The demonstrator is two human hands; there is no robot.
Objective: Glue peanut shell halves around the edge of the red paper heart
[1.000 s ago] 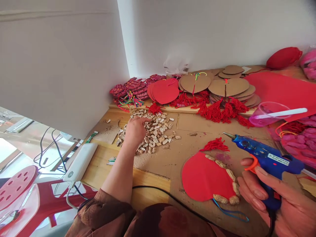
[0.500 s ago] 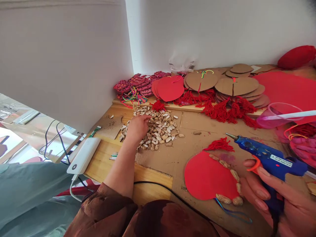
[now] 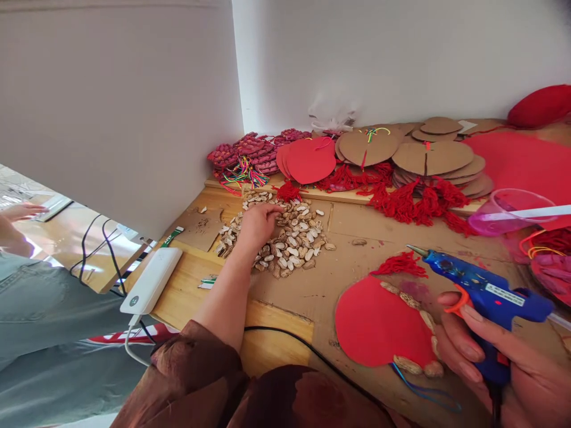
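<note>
Left hand (image 3: 256, 226) fingers down in peanut shells (image 3: 289, 238), grip unclear, right hand (image 3: 504, 368) clasping blue glue gun (image 3: 482, 291), label unreadable

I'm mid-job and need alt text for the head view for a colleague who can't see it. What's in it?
The left hand rests on a pile of peanut shells on a cardboard-covered table, while the right hand grips a blue glue gun beside a red disc edged with shells. Cardboard discs and red tassels lie behind.
</note>
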